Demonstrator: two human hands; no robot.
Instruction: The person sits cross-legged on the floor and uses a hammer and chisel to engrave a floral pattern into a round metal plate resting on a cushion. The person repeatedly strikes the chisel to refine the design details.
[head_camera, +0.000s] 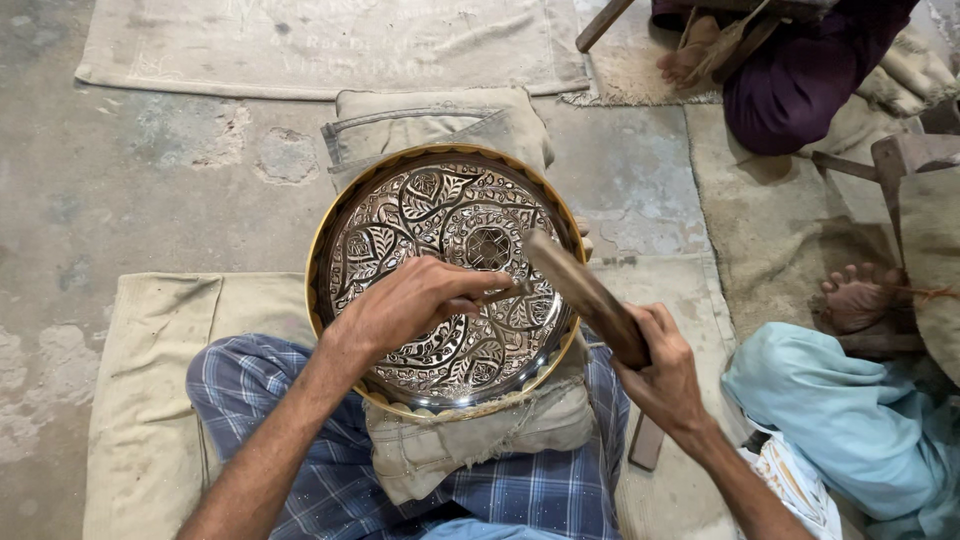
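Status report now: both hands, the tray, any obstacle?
Left hand holds chisel on tray. Right hand grips mallet. Nothing blocks.

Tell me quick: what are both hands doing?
Left hand: closed on a thin chisel against the engraved tray.
Right hand: closed on a wooden mallet.

One engraved metal tray (440, 270) lies in view, with one wooden mallet (585, 295) and one thin chisel (500, 295) over it — and two hands, the left hand (410, 305) and the right hand (665, 375), one on each tool. Two padded cushions (440, 125) sit under the tray — one beyond it, one nearer — and three cloth mats (330, 45) lie on the floor. Two bare feet (860, 300) of other people show at the right.
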